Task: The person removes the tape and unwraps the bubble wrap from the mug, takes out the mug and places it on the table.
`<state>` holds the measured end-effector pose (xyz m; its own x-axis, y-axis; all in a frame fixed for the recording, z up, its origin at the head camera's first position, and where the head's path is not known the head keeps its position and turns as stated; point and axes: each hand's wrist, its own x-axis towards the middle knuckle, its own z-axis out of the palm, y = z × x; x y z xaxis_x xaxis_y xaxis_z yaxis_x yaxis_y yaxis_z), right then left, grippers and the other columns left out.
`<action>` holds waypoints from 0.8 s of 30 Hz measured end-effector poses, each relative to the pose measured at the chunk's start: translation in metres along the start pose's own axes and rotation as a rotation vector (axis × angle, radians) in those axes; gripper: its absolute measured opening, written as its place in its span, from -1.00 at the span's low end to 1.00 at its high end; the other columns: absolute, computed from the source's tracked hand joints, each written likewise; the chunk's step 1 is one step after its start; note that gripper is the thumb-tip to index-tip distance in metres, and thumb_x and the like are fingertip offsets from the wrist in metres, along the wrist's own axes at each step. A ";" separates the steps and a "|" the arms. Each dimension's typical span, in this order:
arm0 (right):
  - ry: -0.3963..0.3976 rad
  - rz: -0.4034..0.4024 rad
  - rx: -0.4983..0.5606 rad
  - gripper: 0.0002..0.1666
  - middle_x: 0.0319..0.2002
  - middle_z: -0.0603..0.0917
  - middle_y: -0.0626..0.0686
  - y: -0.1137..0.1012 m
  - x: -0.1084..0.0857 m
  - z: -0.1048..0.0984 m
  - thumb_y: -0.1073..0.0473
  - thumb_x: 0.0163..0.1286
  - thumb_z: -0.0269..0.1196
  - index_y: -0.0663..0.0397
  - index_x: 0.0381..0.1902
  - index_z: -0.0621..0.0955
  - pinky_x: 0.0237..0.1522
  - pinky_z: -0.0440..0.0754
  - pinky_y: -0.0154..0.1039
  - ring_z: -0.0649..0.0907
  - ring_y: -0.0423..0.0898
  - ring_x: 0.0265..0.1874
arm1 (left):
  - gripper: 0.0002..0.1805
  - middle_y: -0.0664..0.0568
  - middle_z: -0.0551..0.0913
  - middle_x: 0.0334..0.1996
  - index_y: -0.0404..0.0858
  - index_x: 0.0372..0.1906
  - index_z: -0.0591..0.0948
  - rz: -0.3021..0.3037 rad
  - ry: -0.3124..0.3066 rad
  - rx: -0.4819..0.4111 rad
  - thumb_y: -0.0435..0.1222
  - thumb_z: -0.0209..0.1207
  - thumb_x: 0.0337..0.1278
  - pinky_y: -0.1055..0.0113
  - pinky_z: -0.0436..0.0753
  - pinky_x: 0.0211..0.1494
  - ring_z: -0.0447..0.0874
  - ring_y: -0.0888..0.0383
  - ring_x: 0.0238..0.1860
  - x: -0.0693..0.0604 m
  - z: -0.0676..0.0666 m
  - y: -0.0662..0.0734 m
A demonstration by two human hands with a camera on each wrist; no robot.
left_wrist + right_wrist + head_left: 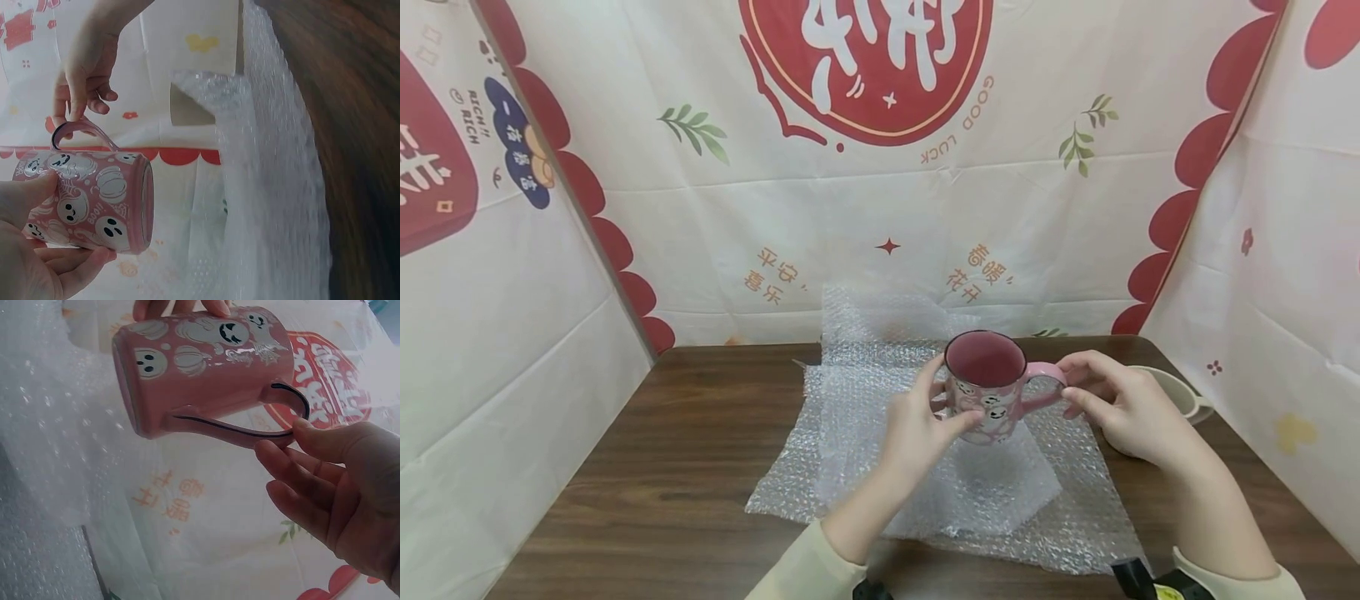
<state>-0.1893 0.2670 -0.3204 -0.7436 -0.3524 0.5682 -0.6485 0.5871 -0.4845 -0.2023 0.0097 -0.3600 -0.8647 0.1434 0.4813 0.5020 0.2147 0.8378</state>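
A pink mug point(992, 400) printed with white ghosts and pumpkins is held above the bubble wrap, its opening upward in the head view. My left hand point(921, 421) grips the mug's body from the left, thumb across the front and fingers behind. At the other side my right hand point(1123, 404) pinches the outer curve of the mug's handle point(231, 428) between thumb and forefinger. Sheets of clear bubble wrap point(872, 450) lie layered and spread out beneath, their far end reaching the back edge of the table.
Behind my right hand stands a cream-coloured cup point(1172, 392), partly hidden. The dark wooden table point(647, 467) extends to the left of the wrap. Printed cloth point(880, 200) hangs at the back and along both sides.
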 end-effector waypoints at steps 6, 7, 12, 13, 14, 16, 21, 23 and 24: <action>-0.033 0.051 -0.005 -0.58 -0.38 0.65 -0.02 0.004 -0.008 -0.016 0.49 0.19 0.30 0.04 -0.04 0.54 -0.47 0.59 -0.42 0.66 -0.20 -0.58 | -0.16 -0.15 0.69 -0.12 -0.05 0.31 0.40 0.013 0.013 -0.021 -0.28 0.50 -0.20 0.43 0.64 -0.22 0.70 0.17 -0.19 -0.002 0.015 0.005; -0.040 0.059 -0.004 -0.58 -0.38 0.64 -0.03 0.004 -0.010 -0.019 0.47 0.20 0.30 0.02 -0.03 0.54 -0.46 0.58 -0.44 0.66 -0.20 -0.58 | -0.16 -0.13 0.70 -0.13 -0.05 0.31 0.41 0.013 0.019 -0.017 -0.26 0.51 -0.21 0.44 0.64 -0.22 0.70 0.19 -0.19 -0.003 0.018 0.006; -0.072 0.112 0.050 -0.61 -0.38 0.66 -0.06 0.011 -0.018 -0.033 0.45 0.25 0.27 0.03 0.00 0.53 -0.42 0.58 -0.43 0.67 -0.15 -0.55 | -0.15 -0.03 0.72 -0.16 -0.02 0.30 0.45 0.015 0.044 0.000 -0.20 0.53 -0.26 0.49 0.62 -0.24 0.68 0.29 -0.24 -0.004 0.030 0.011; -0.078 0.123 0.065 -0.61 -0.37 0.67 -0.05 0.013 -0.020 -0.036 0.45 0.26 0.26 0.05 0.01 0.53 -0.43 0.59 -0.42 0.67 -0.15 -0.54 | -0.15 -0.02 0.72 -0.17 -0.02 0.30 0.45 0.021 0.049 0.009 -0.19 0.53 -0.28 0.50 0.62 -0.24 0.68 0.30 -0.25 -0.004 0.032 0.011; -0.084 0.131 0.080 -0.61 -0.38 0.68 -0.05 0.015 -0.022 -0.038 0.45 0.26 0.26 0.07 0.01 0.53 -0.44 0.60 -0.40 0.67 -0.14 -0.54 | -0.15 -0.01 0.72 -0.18 -0.03 0.29 0.46 0.021 0.052 0.013 -0.19 0.54 -0.29 0.51 0.61 -0.24 0.68 0.31 -0.24 -0.004 0.035 0.012; -0.106 0.138 0.128 -0.62 -0.32 0.68 -0.02 0.019 -0.024 -0.043 0.48 0.27 0.23 0.12 0.02 0.52 -0.45 0.64 -0.34 0.69 -0.10 -0.53 | -0.15 -0.01 0.72 -0.18 -0.04 0.28 0.47 0.034 0.062 0.030 -0.19 0.54 -0.31 0.52 0.62 -0.24 0.68 0.33 -0.24 -0.004 0.040 0.012; -0.135 0.151 0.151 -0.67 -0.25 0.68 -0.03 0.024 -0.030 -0.054 0.46 0.32 0.19 0.14 0.02 0.52 -0.44 0.67 -0.23 0.71 -0.05 -0.51 | -0.15 0.00 0.73 -0.20 -0.06 0.26 0.49 0.032 0.075 0.068 -0.17 0.55 -0.33 0.52 0.62 -0.26 0.68 0.33 -0.26 -0.004 0.052 0.014; -0.137 0.155 0.150 -0.68 -0.22 0.67 -0.04 0.026 -0.032 -0.057 0.46 0.32 0.19 0.17 0.01 0.52 -0.44 0.68 -0.21 0.71 -0.04 -0.51 | -0.14 0.01 0.73 -0.21 -0.06 0.27 0.49 0.023 0.074 0.078 -0.15 0.55 -0.33 0.52 0.62 -0.27 0.67 0.33 -0.26 -0.004 0.057 0.015; -0.134 0.161 0.148 -0.68 -0.22 0.66 -0.05 0.026 -0.034 -0.059 0.46 0.32 0.19 0.16 0.01 0.52 -0.44 0.68 -0.21 0.71 -0.04 -0.51 | -0.14 0.01 0.73 -0.20 -0.07 0.27 0.49 0.024 0.075 0.085 -0.14 0.55 -0.34 0.52 0.61 -0.26 0.67 0.35 -0.25 -0.004 0.060 0.015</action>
<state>-0.1715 0.3373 -0.3130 -0.8478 -0.3620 0.3875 -0.5294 0.5340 -0.6593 -0.1899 0.0698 -0.3649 -0.8496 0.0775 0.5217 0.5196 0.2934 0.8025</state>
